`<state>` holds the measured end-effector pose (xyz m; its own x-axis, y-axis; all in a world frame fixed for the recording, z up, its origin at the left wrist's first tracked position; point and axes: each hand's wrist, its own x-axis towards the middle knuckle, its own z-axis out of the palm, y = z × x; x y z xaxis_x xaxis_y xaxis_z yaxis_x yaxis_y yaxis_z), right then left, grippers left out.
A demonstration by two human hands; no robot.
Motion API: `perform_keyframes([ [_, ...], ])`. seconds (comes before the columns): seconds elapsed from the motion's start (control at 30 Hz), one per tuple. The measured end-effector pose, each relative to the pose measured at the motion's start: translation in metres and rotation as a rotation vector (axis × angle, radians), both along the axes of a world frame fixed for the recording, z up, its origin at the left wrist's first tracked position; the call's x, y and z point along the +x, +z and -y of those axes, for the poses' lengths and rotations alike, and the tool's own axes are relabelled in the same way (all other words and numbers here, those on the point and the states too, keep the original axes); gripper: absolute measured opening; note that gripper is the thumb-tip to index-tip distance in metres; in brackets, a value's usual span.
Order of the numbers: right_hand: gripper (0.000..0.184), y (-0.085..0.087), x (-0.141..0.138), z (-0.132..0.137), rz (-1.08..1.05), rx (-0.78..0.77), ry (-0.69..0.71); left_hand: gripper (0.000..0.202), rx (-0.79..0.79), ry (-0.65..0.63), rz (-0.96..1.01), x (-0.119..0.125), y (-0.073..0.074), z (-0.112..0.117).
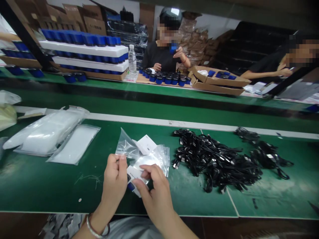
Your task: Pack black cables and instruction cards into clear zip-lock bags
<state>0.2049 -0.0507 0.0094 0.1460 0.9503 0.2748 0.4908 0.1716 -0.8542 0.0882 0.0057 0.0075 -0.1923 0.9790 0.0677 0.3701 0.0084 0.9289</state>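
Above the green table (186, 202), left of the black USB-cable pile (219, 159): left hand (116, 176) with fingers clamped on a clear plastic bag (127, 146); right hand (158, 191) with fingers pinched on a white printed card (135, 173). Just left of the pile: flat transparent bags (163, 159); farther left, white packets (74, 145).

Right hand (157, 189): partly covers a white card (134, 173), its print too small to read. Left hand (115, 177): hides the pinched edge of a clear bag (127, 147). Black cables (216, 159): overlapping, so that many individual lengths are concealed. Yellowish bundle (7, 117): cut off by the left edge. Co-worker (265, 66) at right: blurred and cropped by the frame.
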Motion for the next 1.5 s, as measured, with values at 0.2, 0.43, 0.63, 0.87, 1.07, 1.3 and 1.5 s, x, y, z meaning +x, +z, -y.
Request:
perform_keyframes([
  [0.2, 0.032, -0.017, -0.013, 0.012, -0.583, -0.346, 0.131, 0.023, 0.054, 0.013, -0.064, -0.003, 0.003, -0.005],
  [0.43, 0.012, -0.013, 0.011, 0.008, 0.067, 0.336, 0.019, 0.02, 0.052, -0.119, -0.175, -0.004, 0.005, 0.0],
  [0.63, 0.021, -0.013, 0.017, 0.003, 0.39, 0.499, -0.006, 0.012, 0.143, -0.232, -0.315, 0.0, 0.013, 0.013],
  [0.87, 0.024, -0.004, 0.018, 0.004, 0.55, 0.091, -0.046, 0.017, 0.328, -0.394, -0.554, 0.007, -0.005, 0.025],
  [1.07, 0.021, 0.014, 0.029, 0.002, 0.293, -0.114, 0.139, 0.017, 0.389, -0.48, -0.627, 0.008, -0.002, 0.032],
  [1.3, 0.024, 0.004, 0.034, -0.008, -0.14, -0.16, -0.019, 0.011, 0.339, -0.581, -0.506, 0.0, 0.006, 0.039],
  [1.5, 0.016, -0.002, 0.029, -0.013, -0.15, -0.235, 0.135, 0.011, 0.208, -0.776, -0.464, 0.002, 0.004, 0.044],
])
